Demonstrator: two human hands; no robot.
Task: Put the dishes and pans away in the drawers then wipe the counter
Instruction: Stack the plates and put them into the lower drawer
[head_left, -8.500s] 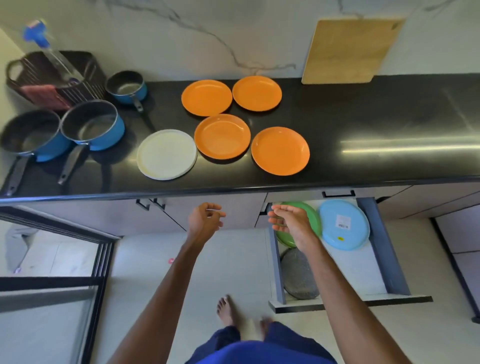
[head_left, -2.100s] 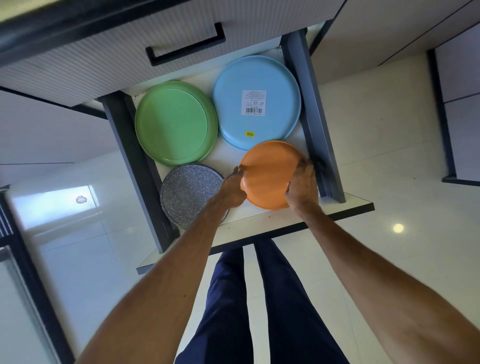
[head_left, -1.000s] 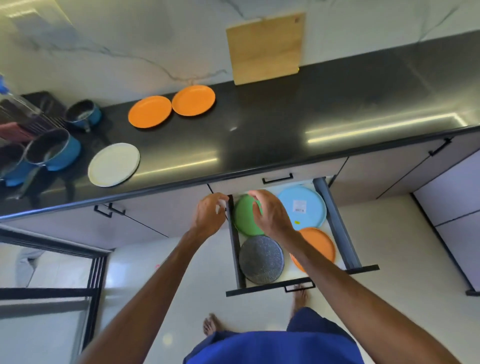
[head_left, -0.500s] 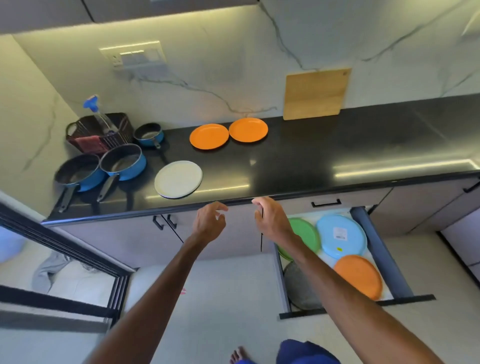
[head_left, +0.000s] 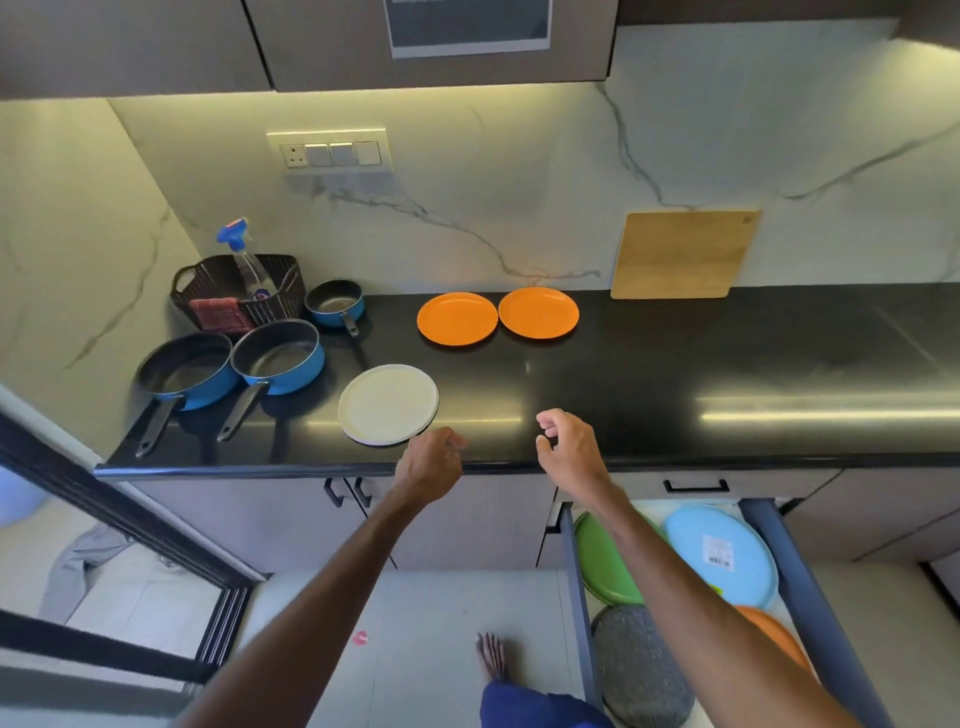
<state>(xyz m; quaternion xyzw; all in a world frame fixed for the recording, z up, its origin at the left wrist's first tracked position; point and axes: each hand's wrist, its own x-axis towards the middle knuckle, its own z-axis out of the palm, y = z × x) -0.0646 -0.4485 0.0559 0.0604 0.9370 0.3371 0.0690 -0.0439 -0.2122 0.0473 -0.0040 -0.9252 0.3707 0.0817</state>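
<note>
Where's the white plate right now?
In the head view, the white plate lies left of centre on the counter near its front edge, right of a blue pan, beyond the left hand.

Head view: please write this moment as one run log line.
left hand: empty, near white plate | right hand: empty, over counter | orange plates: on counter, not yet stowed | drawer: open

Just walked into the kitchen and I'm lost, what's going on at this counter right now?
A person is putting dishes away. The left hand and right hand hover empty over the front edge of the counter, the left close to the white plate. Two orange plates and three blue pans sit on the counter, not yet put away. The drawer below stands open, holding a green plate, a light blue plate, an orange plate and a grey speckled dish.
</note>
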